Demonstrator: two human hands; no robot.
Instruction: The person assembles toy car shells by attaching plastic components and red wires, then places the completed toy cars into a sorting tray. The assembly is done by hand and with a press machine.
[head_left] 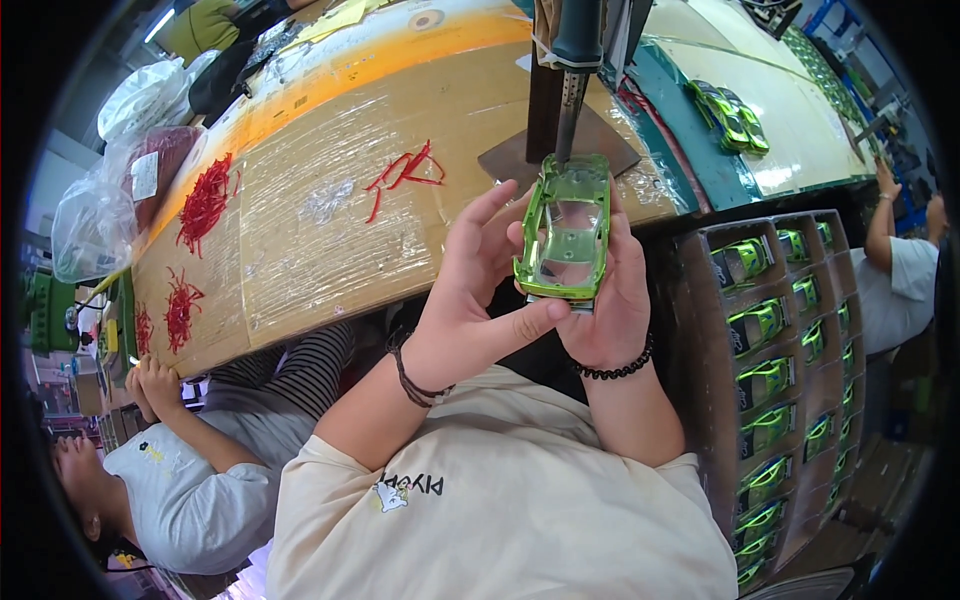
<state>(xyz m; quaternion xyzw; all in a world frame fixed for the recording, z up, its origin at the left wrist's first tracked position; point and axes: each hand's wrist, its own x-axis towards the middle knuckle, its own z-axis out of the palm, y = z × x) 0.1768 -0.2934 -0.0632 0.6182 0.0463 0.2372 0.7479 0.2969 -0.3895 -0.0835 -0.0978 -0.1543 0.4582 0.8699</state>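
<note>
A bright green toy car body shell with clear windows is held between my two hands over the table's front edge. My left hand grips its near left end, the thumb pressed along the near edge and the fingers partly raised. Along the car's right side, my right hand wraps it from below. An upright soldering iron with a dark teal handle and perforated metal sleeve points down at the car's far end. Its tip meets or nearly meets the shell; I cannot tell which.
A metal base plate stands behind the car. Red strips lie on the cardboard-covered table, with red piles farther left. At right are a divided box of green cars and loose green cars. Co-workers sit left and right.
</note>
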